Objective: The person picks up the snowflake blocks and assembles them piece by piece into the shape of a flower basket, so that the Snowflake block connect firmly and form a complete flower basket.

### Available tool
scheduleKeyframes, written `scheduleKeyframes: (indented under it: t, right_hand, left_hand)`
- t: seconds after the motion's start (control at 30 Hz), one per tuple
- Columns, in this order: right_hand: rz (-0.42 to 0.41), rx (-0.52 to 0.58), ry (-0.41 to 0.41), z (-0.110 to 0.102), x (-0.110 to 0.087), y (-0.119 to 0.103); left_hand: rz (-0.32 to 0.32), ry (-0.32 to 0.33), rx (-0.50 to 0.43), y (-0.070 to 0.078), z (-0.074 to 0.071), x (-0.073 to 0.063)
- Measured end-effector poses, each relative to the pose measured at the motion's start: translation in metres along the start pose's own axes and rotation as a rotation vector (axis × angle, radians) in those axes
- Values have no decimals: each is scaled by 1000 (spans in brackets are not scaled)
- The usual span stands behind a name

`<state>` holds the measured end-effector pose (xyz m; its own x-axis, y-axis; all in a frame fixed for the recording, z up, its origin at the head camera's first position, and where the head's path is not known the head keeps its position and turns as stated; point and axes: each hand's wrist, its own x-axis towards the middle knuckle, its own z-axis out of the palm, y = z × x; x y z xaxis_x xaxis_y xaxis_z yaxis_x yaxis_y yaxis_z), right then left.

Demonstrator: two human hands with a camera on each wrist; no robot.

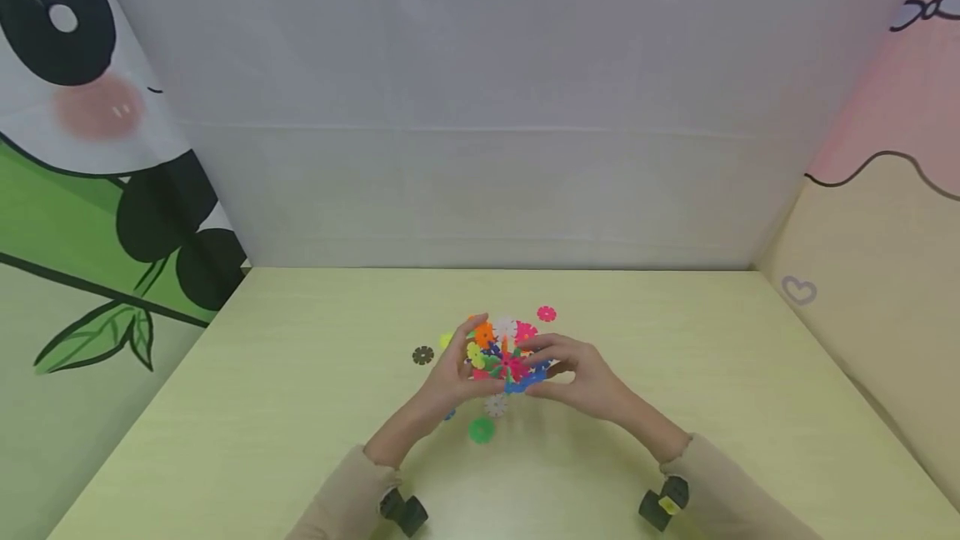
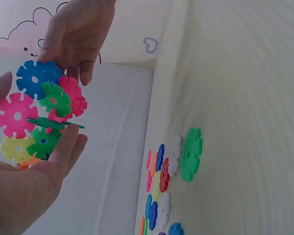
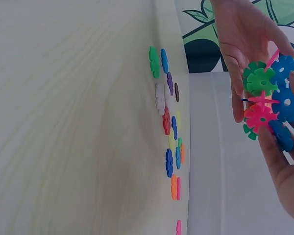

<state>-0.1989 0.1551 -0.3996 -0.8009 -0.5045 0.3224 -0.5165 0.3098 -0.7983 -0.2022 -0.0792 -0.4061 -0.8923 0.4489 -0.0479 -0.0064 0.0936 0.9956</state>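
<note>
Above the table, both hands hold a cluster of interlocking notched plastic discs (image 1: 512, 367), with blue, pink, green, yellow and orange pieces joined at angles. My left hand (image 1: 448, 375) grips its left side, the thumb near the bottom and the fingers behind. On the other side, my right hand (image 1: 581, 375) holds blue discs (image 3: 285, 104) at the edge between thumb and fingers. In the left wrist view, a pink disc (image 2: 17, 116) and a yellow disc (image 2: 17, 148) sit nearest the left palm. Part of the cluster is hidden by the fingers.
Loose discs lie flat on the table under and around the hands, among them a green disc (image 1: 482, 430), a white disc (image 1: 496, 405), a dark disc (image 1: 423, 355) and a pink disc (image 1: 547, 313). A white cloth wall (image 1: 510, 190) stands behind the table (image 1: 300, 373).
</note>
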Motion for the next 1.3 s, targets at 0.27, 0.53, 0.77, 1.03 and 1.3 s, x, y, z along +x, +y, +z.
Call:
scheduleKeyframes:
  t: [0.27,0.53,0.77,1.03,1.3]
  right_hand:
    - [67,177,7,0,0,-1]
    - [127,330,32,2,-1,-3]
    - [125,322,26,7,-1,-1]
    - [109,119,73,11,-2,-1]
    - [-168,-176,205,16,-3,4]
  left_hand:
    - [147,-12,119,3,-8,-8]
    - [416,175,333,3,-5,-11]
    - [398,236,375,7,0,-12]
    - [313,300,363,8,4,-12]
    - [327,295,284,4,7,-7]
